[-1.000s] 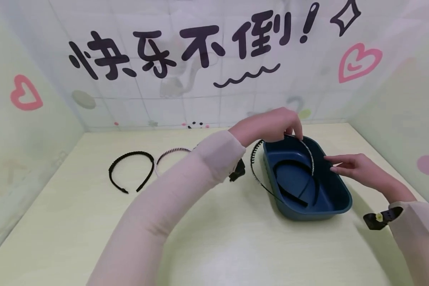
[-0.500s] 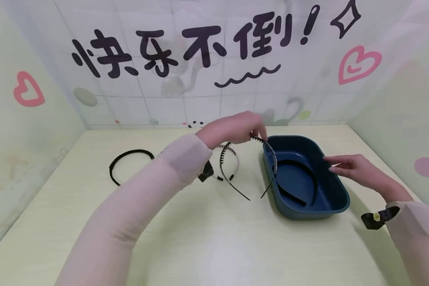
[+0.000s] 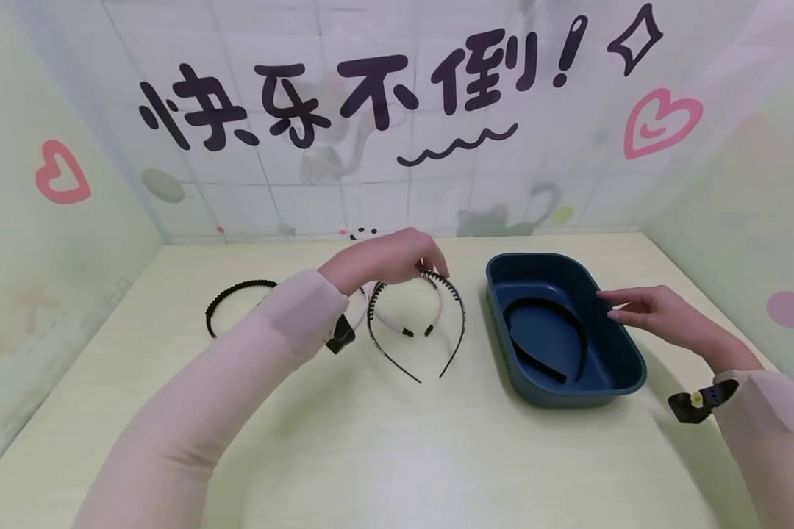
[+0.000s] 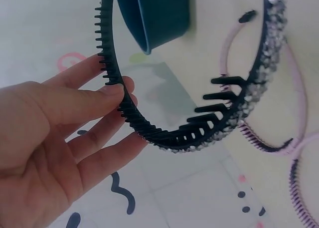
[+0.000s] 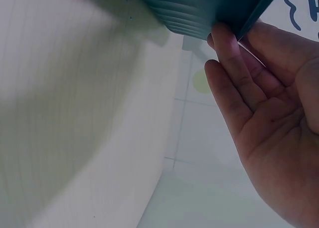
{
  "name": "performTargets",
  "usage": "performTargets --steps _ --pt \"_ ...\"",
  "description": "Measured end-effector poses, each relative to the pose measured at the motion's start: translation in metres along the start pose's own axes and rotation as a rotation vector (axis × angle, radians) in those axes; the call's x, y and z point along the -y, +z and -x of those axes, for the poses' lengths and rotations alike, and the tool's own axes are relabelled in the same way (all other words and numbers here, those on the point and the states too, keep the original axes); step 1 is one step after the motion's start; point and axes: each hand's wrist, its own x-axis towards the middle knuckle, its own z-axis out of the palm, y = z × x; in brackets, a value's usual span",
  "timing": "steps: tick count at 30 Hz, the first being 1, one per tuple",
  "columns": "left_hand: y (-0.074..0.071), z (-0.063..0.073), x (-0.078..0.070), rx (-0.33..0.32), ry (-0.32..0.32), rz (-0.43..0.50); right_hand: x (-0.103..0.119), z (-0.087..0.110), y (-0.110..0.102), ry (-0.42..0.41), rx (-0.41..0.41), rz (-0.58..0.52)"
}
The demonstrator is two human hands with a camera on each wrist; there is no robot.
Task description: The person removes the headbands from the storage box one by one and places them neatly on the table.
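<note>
My left hand (image 3: 397,253) pinches a black toothed headband (image 3: 464,316) between thumb and fingers. In the left wrist view, clear rhinestones cover the outside of this headband (image 4: 271,43) and comb teeth line its inside. It hangs with its two ends downward; whether they touch the table I cannot tell. Just behind it lies a pink headband (image 3: 440,307) with black tips. On the right, my right hand (image 3: 662,312) holds the side rim of a dark blue plastic basin (image 3: 585,400), thumb inside and fingers outside. A plain black headband (image 3: 544,368) lies in the basin.
On the left of the pale wooden table (image 3: 397,455) is a black ruffled headband (image 3: 238,286), partly behind the left sleeve. Another pink headband (image 3: 360,321) shows past the left wrist. Patterned walls stand at the back and both sides.
My left hand has carried the rhinestone headband left, from over the basin to in front of the pink headbands. My right hand has stayed on the basin rim.
</note>
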Motion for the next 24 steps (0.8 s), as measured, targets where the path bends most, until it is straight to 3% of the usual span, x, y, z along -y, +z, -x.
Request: performTargets --steps 12,24 --pt "0.014 0.036 0.027 -0.044 -0.045 0.056 -0.003 0.003 0.001 0.015 0.001 -0.002" --pt "0.021 0.058 0.047 -0.084 -0.059 0.072 -0.003 0.001 0.002 0.011 0.007 -0.003"
